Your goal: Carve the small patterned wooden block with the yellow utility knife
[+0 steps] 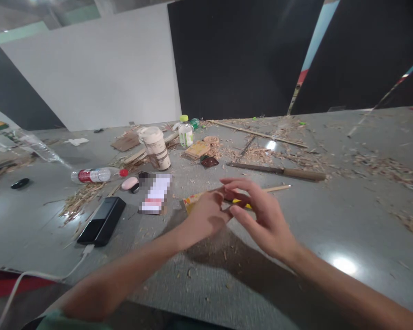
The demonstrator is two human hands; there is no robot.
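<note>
Both hands meet just above the bench [330, 220]: the left hand [206, 215] has its grip closed on a thin bamboo stick [278, 188], while the right hand [261, 215] curves its fingers loosely, apart, around a small red-and-yellow object [240, 201] I cannot identify. The stick looks slender enough to snap or slip if twisted. A long knife [278, 171] lies just beyond, its blade a hazard to a careless reach. Shavings [258, 153], a paper cup [157, 147], a fallen water bottle [98, 174] and a power bank [102, 221] crowd the left.
</note>
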